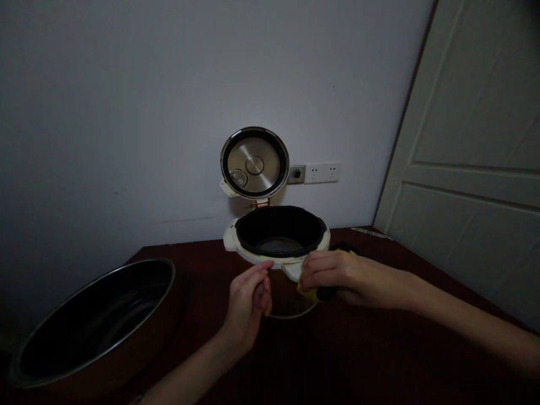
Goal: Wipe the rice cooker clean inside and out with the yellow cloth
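An electric pressure cooker (291,298) stands near the wall, its round lid (253,163) raised and its dark inside showing. My right hand (329,275) is closed on a yellow and dark cloth (307,289) and presses it at the right front of the cooker's pale rim (257,257), by a jutting tab. Only the cloth's edges show past the fingers. My left hand (248,301) touches the front of the rim with an outstretched index finger. Its other fingers are loosely bent, and nothing shows in them.
To the left lies a large dark pot (101,320) with a shiny rim, on the dark red tabletop (202,281). Wall sockets (322,172) sit just right of the raised lid. A pale panelled door (472,129) stands at the right.
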Demonstrator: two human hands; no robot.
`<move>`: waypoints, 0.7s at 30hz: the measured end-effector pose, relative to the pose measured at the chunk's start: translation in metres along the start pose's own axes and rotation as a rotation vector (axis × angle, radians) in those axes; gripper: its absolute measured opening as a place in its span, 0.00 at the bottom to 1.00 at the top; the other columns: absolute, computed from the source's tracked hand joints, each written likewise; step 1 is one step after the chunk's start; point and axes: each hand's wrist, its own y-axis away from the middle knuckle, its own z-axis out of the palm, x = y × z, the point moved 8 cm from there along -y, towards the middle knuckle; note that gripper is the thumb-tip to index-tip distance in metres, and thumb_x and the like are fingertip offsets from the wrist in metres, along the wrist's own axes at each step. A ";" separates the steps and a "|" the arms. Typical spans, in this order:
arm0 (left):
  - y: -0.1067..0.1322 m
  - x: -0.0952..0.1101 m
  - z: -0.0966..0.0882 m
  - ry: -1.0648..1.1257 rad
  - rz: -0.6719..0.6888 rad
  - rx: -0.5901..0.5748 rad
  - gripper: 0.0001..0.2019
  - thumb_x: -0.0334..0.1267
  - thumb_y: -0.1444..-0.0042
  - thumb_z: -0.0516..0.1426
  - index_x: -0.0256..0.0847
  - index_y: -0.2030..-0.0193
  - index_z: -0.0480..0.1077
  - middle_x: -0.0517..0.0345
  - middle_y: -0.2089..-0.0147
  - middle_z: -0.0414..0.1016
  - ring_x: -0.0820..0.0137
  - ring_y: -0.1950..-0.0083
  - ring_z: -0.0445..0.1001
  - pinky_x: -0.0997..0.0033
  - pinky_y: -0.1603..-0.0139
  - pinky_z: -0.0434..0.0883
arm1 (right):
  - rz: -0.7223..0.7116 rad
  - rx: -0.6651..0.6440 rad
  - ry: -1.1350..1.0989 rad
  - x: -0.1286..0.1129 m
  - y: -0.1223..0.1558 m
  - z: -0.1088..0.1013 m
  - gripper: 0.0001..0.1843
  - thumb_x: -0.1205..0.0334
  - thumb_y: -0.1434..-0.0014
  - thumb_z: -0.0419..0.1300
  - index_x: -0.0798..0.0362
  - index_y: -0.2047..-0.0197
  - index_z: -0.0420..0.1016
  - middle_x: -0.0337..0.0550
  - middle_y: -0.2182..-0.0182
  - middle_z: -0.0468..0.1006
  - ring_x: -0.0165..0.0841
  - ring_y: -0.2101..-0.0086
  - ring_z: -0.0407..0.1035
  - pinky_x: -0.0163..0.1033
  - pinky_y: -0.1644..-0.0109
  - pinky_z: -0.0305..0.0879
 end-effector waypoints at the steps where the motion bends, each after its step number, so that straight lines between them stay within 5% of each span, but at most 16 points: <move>1: 0.000 0.002 0.000 0.002 0.008 -0.004 0.14 0.38 0.53 0.59 0.33 0.60 0.72 0.69 0.82 0.59 0.82 0.86 0.51 0.80 0.88 0.51 | 0.038 0.006 -0.031 0.003 0.009 -0.001 0.28 0.84 0.51 0.48 0.55 0.51 0.73 0.47 0.58 0.76 0.34 0.53 0.67 0.41 0.49 0.63; 4: 0.002 0.005 0.002 0.010 0.037 -0.028 0.11 0.38 0.51 0.58 0.35 0.61 0.71 0.69 0.82 0.59 0.81 0.86 0.51 0.80 0.88 0.51 | 0.185 0.159 -0.124 0.025 0.040 -0.005 0.22 0.79 0.47 0.51 0.52 0.54 0.75 0.45 0.59 0.77 0.33 0.56 0.70 0.40 0.51 0.66; 7: 0.002 0.013 0.005 -0.027 0.160 -0.061 0.08 0.39 0.47 0.56 0.37 0.63 0.69 0.69 0.82 0.59 0.80 0.86 0.52 0.79 0.88 0.52 | 0.392 0.618 -0.149 0.063 0.080 -0.014 0.11 0.65 0.43 0.57 0.51 0.58 0.78 0.45 0.59 0.79 0.35 0.58 0.72 0.42 0.53 0.68; 10: 0.005 0.050 0.010 -0.280 0.592 -0.089 0.07 0.39 0.46 0.56 0.39 0.64 0.70 0.67 0.81 0.63 0.78 0.84 0.58 0.77 0.84 0.56 | 0.649 1.085 -0.202 0.100 0.120 -0.001 0.13 0.54 0.48 0.63 0.52 0.62 0.79 0.47 0.61 0.80 0.39 0.60 0.73 0.45 0.54 0.70; 12: 0.018 0.077 0.025 -0.585 0.954 -0.122 0.05 0.38 0.48 0.58 0.39 0.71 0.71 0.64 0.80 0.66 0.77 0.81 0.62 0.76 0.79 0.58 | 0.797 1.260 -0.343 0.118 0.131 0.021 0.18 0.50 0.52 0.65 0.55 0.63 0.79 0.48 0.64 0.81 0.41 0.64 0.74 0.46 0.60 0.72; 14: 0.022 0.087 0.044 -0.901 1.119 -0.183 0.10 0.38 0.49 0.59 0.39 0.79 0.69 0.63 0.82 0.65 0.77 0.80 0.61 0.74 0.76 0.57 | 0.875 1.324 -0.479 0.127 0.127 0.039 0.22 0.46 0.54 0.65 0.57 0.63 0.79 0.49 0.66 0.81 0.41 0.68 0.75 0.45 0.65 0.72; 16: 0.016 0.089 0.058 -1.147 1.054 -0.219 0.13 0.40 0.48 0.58 0.39 0.81 0.69 0.61 0.81 0.66 0.76 0.79 0.61 0.73 0.74 0.56 | 0.874 1.345 -0.539 0.126 0.117 0.045 0.24 0.45 0.56 0.66 0.58 0.64 0.79 0.50 0.68 0.81 0.41 0.69 0.74 0.44 0.67 0.72; 21: 0.001 0.066 0.072 -1.397 0.592 -0.364 0.19 0.49 0.53 0.62 0.41 0.87 0.68 0.58 0.86 0.64 0.74 0.82 0.57 0.72 0.76 0.49 | 0.797 1.419 -0.506 0.115 0.102 0.040 0.23 0.47 0.55 0.66 0.59 0.65 0.79 0.50 0.67 0.81 0.41 0.68 0.74 0.44 0.66 0.71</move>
